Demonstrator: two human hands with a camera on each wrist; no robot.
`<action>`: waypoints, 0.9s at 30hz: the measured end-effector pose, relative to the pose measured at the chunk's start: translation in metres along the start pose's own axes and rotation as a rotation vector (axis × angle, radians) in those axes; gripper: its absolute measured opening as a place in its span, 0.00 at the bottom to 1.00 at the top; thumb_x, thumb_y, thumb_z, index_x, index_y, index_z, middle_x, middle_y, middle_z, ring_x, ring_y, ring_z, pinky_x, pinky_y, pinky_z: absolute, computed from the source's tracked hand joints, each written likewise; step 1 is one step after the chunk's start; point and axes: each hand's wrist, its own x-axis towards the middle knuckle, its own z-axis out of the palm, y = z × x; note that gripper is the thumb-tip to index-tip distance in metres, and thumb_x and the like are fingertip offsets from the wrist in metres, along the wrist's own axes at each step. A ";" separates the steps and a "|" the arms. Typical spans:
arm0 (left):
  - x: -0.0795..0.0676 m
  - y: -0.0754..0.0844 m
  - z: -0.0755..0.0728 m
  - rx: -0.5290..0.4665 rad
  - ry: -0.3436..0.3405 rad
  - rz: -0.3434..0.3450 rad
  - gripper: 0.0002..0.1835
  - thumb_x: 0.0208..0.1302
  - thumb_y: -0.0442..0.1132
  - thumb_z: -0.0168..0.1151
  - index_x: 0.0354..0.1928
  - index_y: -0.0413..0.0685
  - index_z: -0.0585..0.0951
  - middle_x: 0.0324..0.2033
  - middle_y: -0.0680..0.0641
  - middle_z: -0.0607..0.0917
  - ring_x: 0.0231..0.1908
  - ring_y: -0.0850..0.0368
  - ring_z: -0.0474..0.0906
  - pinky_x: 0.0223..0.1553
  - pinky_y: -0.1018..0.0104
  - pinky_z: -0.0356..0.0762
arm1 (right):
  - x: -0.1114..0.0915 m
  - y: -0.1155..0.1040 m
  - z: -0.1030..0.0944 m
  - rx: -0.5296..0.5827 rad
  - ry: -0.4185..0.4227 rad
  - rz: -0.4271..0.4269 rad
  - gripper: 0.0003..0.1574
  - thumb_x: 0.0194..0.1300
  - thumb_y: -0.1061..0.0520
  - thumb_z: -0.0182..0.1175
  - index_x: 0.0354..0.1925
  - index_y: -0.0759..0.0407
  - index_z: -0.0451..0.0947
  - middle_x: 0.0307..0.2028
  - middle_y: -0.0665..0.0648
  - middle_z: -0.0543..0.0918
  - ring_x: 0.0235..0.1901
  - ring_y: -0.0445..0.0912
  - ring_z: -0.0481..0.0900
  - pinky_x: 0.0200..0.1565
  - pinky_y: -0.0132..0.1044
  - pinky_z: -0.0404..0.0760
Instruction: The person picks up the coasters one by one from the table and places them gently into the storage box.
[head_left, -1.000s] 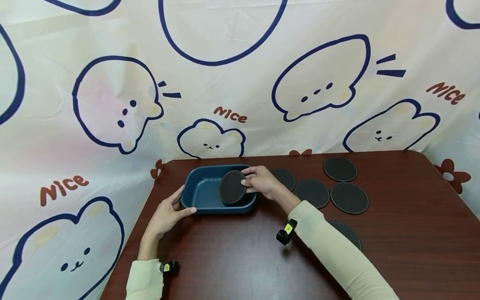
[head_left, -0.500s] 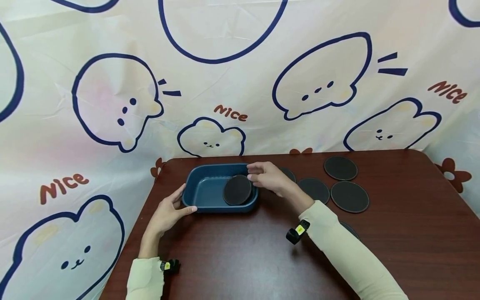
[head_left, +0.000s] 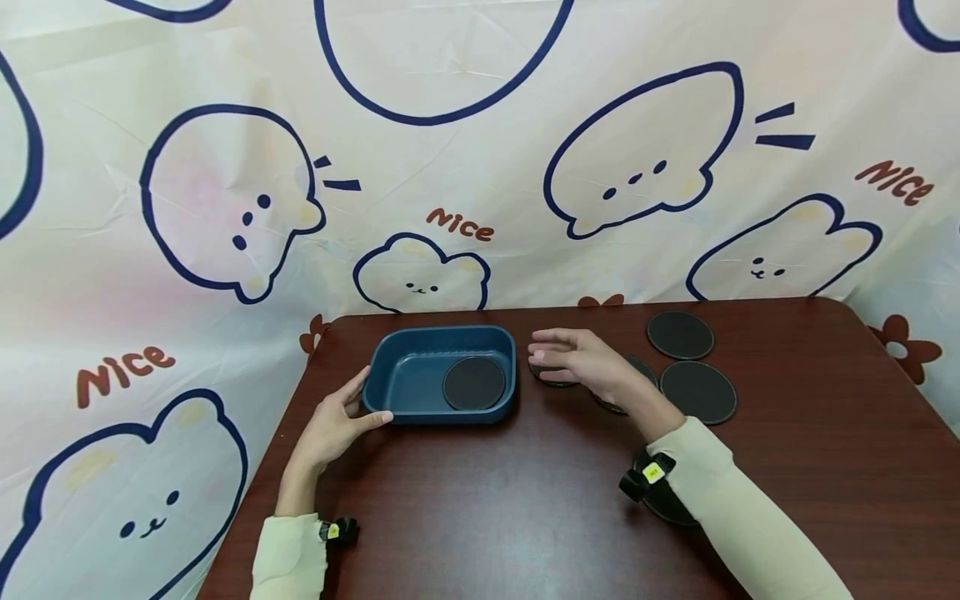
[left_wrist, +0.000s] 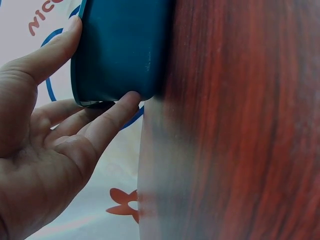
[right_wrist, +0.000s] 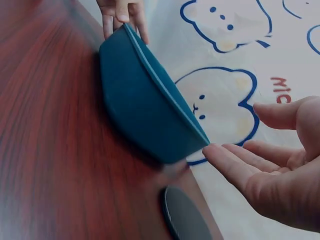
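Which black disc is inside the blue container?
The black disc in the right half of the blue container; the other visible discs lie outside it, on the table.

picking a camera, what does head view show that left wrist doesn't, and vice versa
Only head view: the right hand, a black disc inside the blue container, more discs on the table.
Only left wrist view: the palm of the left hand, a fingertip against the container's end wall.
Both: the left hand, container, table and printed backdrop.
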 end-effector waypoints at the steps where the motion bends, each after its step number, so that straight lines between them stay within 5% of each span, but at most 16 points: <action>1: 0.000 0.000 0.000 0.009 -0.001 0.003 0.53 0.72 0.45 0.73 0.88 0.50 0.51 0.82 0.33 0.61 0.75 0.34 0.71 0.68 0.43 0.78 | -0.004 0.002 -0.004 0.000 -0.001 -0.003 0.40 0.82 0.56 0.60 0.82 0.65 0.58 0.79 0.71 0.68 0.76 0.62 0.74 0.71 0.56 0.77; 17: 0.002 -0.002 0.000 0.012 0.005 0.000 0.53 0.72 0.46 0.74 0.88 0.50 0.51 0.82 0.34 0.62 0.75 0.35 0.72 0.68 0.42 0.78 | -0.056 0.032 -0.059 -0.045 0.069 -0.027 0.45 0.82 0.48 0.61 0.84 0.64 0.55 0.80 0.70 0.65 0.79 0.62 0.67 0.71 0.49 0.77; 24: 0.001 0.000 0.001 0.009 0.007 -0.002 0.52 0.72 0.44 0.73 0.88 0.50 0.51 0.81 0.34 0.64 0.74 0.35 0.74 0.67 0.44 0.79 | -0.081 0.049 -0.080 -0.102 0.099 -0.061 0.46 0.82 0.47 0.61 0.84 0.63 0.55 0.81 0.69 0.65 0.74 0.44 0.77 0.68 0.41 0.81; 27: 0.000 0.001 0.001 0.008 0.004 0.000 0.52 0.73 0.44 0.73 0.88 0.49 0.51 0.82 0.33 0.63 0.75 0.35 0.73 0.68 0.43 0.79 | -0.095 0.055 -0.086 -0.210 0.121 -0.080 0.45 0.81 0.46 0.61 0.84 0.60 0.57 0.81 0.66 0.67 0.75 0.46 0.75 0.64 0.31 0.82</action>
